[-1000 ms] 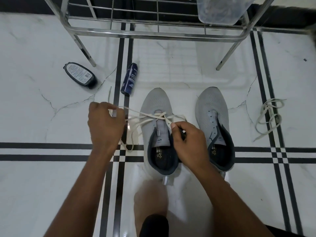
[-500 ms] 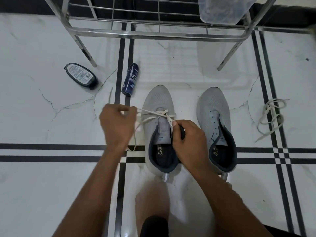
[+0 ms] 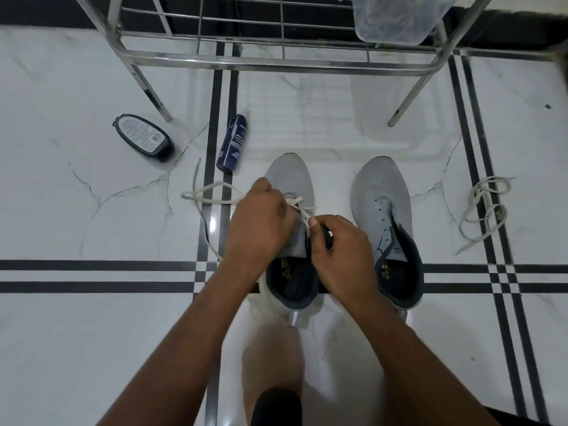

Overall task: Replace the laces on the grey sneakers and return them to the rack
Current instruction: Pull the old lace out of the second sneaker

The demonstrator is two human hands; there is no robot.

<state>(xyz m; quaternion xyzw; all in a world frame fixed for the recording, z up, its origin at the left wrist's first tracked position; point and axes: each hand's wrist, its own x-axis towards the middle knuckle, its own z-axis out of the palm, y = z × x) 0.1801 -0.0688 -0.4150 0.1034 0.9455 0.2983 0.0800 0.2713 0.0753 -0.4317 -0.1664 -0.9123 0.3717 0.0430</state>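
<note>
From the head view, two grey sneakers are sitting side by side on the white marble floor, toes pointing toward the metal rack. Two laces are showing: one cream lace is running through the front eyelets of the left sneaker, its free end trailing in a loop over the black floor stripes to the left, and a second lace is lying in a loose tangle on the floor, well apart to the right of the right sneaker. Two containers are lying near the rack's left leg: a flat dark bottle and a navy spray can.

The left hand is covering the left sneaker's tongue and inner side, fingers curled and gripping the lace; the exact pinch is hidden under the knuckles. The right hand is pinching the lace near the eyelets with thumb and forefinger while also grasping a small dark object that is too hidden to identify. A translucent plastic box on the rack is being cut off by the top edge. A bare knee is blurring the lower centre.

The right sneaker is standing unlaced, its eyelets bare, tongue lifted, dark lining and printed insole showing. Both sneakers are grey mesh with pale soles.
</note>
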